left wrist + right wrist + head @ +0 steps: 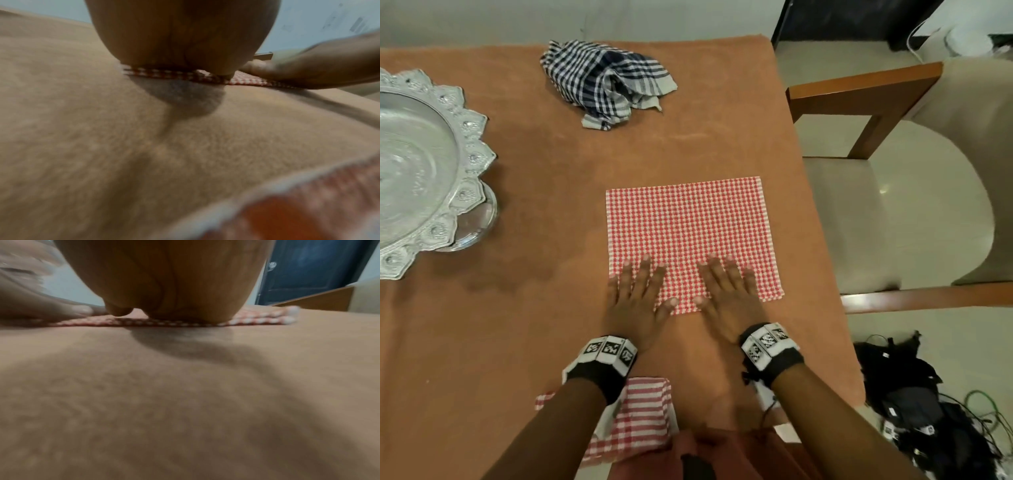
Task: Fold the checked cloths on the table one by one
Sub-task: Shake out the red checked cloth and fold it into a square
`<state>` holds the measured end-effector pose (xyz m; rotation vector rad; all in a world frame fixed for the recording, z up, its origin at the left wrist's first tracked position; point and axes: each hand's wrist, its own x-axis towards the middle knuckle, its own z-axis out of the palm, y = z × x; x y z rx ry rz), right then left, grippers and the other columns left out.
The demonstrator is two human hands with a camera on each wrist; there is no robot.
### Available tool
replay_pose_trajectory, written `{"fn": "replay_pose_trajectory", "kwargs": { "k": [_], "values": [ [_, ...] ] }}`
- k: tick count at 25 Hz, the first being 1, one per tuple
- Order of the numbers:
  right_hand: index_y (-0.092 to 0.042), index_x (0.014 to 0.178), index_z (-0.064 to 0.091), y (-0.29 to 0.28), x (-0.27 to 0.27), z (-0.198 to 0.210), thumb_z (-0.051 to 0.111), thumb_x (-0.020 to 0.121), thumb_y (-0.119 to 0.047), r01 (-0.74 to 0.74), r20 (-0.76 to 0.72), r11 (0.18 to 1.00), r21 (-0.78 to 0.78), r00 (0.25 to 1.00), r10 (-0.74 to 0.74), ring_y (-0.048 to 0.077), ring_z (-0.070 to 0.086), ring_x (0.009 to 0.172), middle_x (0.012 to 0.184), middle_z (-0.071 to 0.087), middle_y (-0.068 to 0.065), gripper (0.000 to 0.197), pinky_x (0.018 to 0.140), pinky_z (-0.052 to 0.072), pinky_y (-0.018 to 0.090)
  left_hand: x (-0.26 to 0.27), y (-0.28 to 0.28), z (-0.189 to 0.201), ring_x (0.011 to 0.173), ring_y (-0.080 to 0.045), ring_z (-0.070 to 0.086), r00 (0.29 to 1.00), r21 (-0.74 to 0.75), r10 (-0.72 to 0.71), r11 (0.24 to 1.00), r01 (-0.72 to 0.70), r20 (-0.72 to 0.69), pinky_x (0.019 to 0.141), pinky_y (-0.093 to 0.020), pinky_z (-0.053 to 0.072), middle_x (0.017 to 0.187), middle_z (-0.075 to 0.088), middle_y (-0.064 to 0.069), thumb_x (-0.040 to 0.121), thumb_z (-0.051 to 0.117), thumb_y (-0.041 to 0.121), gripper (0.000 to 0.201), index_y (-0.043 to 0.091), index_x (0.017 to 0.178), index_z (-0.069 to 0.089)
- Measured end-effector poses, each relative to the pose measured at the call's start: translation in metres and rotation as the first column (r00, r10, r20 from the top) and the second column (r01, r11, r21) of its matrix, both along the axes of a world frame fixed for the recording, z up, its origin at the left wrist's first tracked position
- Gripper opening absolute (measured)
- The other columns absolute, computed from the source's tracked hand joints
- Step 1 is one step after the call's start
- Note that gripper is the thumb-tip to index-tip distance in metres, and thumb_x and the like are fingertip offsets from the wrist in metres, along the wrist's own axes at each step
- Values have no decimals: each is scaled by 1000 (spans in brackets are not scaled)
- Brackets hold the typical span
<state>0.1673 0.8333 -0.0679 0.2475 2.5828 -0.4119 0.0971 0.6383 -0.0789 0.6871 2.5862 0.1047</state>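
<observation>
Cloths lie on the desk (482, 325), which has an orange-brown cover. At the far left stands a silver bowl (421, 164) with a petal rim. Behind the middle, a blue cloth (606, 80) lies crumpled, well apart from the hands. At the near edge a striped red cloth (640, 421) lies folded, partly under the left forearm. In front of the person a red cloth (688, 226) lies flat as a neat rectangle near the right edge of the desk. The left hand (638, 301) presses flat on its near left corner, fingers straight and spread. Just beside it the right hand (727, 294) presses the near edge in the same way, fingers straight, thumb out. At the right, past the desk, stands a chair (893, 192)
</observation>
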Motion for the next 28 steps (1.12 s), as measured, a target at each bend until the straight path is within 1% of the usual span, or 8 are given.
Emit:
{"fn": "replay_pose_trajectory", "kwargs": {
  "k": [6, 9, 11, 14, 17, 19, 23, 28],
  "values": [
    [-29, 147, -21, 47, 24, 0, -4, 85, -65, 141, 43, 989, 51, 989, -143, 18, -28, 141, 152, -29, -7, 74, 112, -22, 46, -8, -9, 7, 146, -27, -19, 997, -75, 45, 996, -41, 57, 113, -48, -18, 157, -24, 2, 75, -13, 68, 77, 32, 142, -24],
    [-22, 154, 0, 36, 16, 13, 24, 98, -53, 226, 3, 972, 58, 974, -226, 24, -9, 148, 161, -9, 0, 68, 109, -22, 49, -7, -5, 23, 147, -31, -6, 993, -24, 99, 995, -97, 60, 117, -51, -3, 161, -11, -7, 86, 10, 66, 78, 28, 153, -1],
    [-13, 145, 36, 26, 5, 28, 39, 98, -41, 335, -166, 942, -6, 929, -331, 25, 30, 140, 153, 33, 8, 55, 116, -7, 46, -4, -1, 37, 143, -37, 14, 969, 72, 243, 967, -245, 32, 115, -51, 20, 159, 6, -15, 92, 41, 48, 67, 19, 150, 23],
    [-10, 132, 55, 1, -16, 39, 47, 98, -33, 365, -177, 856, -366, 876, -449, 24, 57, 115, 128, 60, 8, 42, 101, 36, 32, 0, 0, 48, 126, -39, 38, 826, 217, 547, 797, -563, 135, 101, -44, 38, 145, 28, -19, 90, 54, 31, 57, 10, 140, 36],
    [-12, 134, 53, -25, -22, 35, 48, 98, -31, 267, -110, 886, -379, 938, -330, 22, 56, 114, 128, 58, 6, 41, 93, 40, 28, -6, -4, 59, 112, -38, 51, 664, 241, 687, 620, -747, 294, 86, -36, 41, 133, 41, -18, 89, 55, 23, 50, 7, 135, 39],
    [-13, 134, 54, -30, -18, 35, 49, 97, -31, 306, -122, 884, -353, 922, -368, 22, 56, 114, 128, 58, 5, 41, 94, 40, 30, -14, -11, 63, 112, -36, 53, 607, 214, 707, 571, -792, 362, 82, -31, 38, 130, 52, -17, 91, 55, 18, 43, 3, 130, 47],
    [-10, 127, 60, -23, -20, 42, 51, 97, -33, 391, -54, 786, -479, 881, -471, 22, 58, 115, 126, 63, 6, 38, 98, 41, 31, -14, -15, 77, 103, -30, 62, 675, 286, 641, 612, -737, 366, 76, -26, 40, 117, 67, -11, 90, 56, 21, 34, 9, 121, 63],
    [-17, 77, 65, -11, -38, 60, 48, 98, -40, 581, 139, 404, -706, 674, -726, 22, 66, 73, 83, 71, 8, 35, 70, 50, 33, 0, 40, 92, 101, -29, 61, 936, 415, 327, 839, -352, 133, 80, -35, 47, 115, 65, -11, 93, 51, 25, 31, 12, 118, 63]
  ]
}}
